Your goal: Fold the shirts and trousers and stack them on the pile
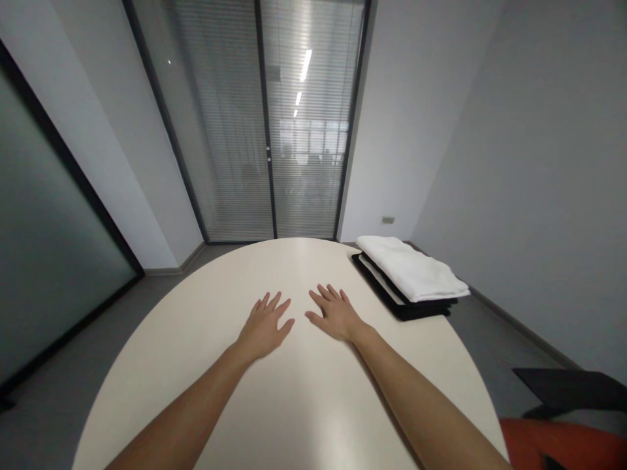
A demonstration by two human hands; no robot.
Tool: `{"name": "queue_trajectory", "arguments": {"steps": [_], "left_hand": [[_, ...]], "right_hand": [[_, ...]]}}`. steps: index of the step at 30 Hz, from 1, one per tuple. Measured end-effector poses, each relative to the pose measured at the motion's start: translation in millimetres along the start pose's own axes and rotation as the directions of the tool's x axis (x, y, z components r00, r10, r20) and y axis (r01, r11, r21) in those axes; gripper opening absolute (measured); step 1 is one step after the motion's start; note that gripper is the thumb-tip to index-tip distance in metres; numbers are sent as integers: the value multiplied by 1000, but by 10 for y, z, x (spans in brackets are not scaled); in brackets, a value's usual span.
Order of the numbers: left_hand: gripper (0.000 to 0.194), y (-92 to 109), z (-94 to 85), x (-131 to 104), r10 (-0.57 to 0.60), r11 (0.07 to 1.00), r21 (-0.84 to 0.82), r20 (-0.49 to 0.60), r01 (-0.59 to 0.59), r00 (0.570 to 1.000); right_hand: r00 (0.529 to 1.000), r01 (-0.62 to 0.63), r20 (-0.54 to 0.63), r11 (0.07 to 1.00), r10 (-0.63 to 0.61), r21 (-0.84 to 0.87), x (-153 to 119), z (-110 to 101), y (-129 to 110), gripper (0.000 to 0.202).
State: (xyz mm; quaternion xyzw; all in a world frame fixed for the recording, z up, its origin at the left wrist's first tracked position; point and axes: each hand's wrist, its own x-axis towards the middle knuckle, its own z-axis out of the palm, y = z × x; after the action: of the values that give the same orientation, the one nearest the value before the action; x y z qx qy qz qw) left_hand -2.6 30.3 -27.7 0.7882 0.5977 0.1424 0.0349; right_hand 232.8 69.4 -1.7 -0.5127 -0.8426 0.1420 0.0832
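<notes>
My left hand rests palm down on the pale round table, its fingers spread and nothing in it. Beside it, a short gap to the right, my right hand also lies flat with fingers apart and holds nothing. To the right of my right hand, near the table's edge, sits a stack of folded cloth. A white folded cloth is on top, and black folded cloth shows beneath it, with a paler layer between. Neither hand touches the stack.
A chair with a red seat and black armrest stands at the lower right, by the table. Beyond the table is a glass partition with blinds. A grey wall runs along the right; a frosted panel stands left.
</notes>
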Motion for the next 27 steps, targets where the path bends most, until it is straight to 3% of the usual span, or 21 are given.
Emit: {"name": "queue_trajectory", "arguments": {"steps": [12, 17, 19, 22, 25, 27], "left_hand": [[57, 7, 3, 2, -5, 1000, 0, -13, 5, 1000], [41, 125, -51, -17, 56, 998, -22, -107, -58, 993], [32, 318, -121, -76, 121, 989, -71, -154, -133, 981], [32, 819, -234, -261, 243, 943, -172, -223, -284, 944], [48, 1500, -213, -538, 448, 825, -274, -217, -495, 867], [62, 1974, -72, -752, 588, 724, -312, -186, -615, 787]], "right_hand": [[1000, 7, -16, 1000, -6, 7, 11, 32, 32, 79], [999, 6, -45, 1000, -6, -7, 20, 37, 32, 78], [998, 5, -67, 999, -7, -31, 26, 43, 32, 76], [997, 6, -73, 997, -12, -79, 32, 41, 10, 71], [993, 14, -114, 992, -28, -123, 38, -10, -46, 56], [984, 22, -171, 988, -48, -154, 48, -88, -78, 46]]}}
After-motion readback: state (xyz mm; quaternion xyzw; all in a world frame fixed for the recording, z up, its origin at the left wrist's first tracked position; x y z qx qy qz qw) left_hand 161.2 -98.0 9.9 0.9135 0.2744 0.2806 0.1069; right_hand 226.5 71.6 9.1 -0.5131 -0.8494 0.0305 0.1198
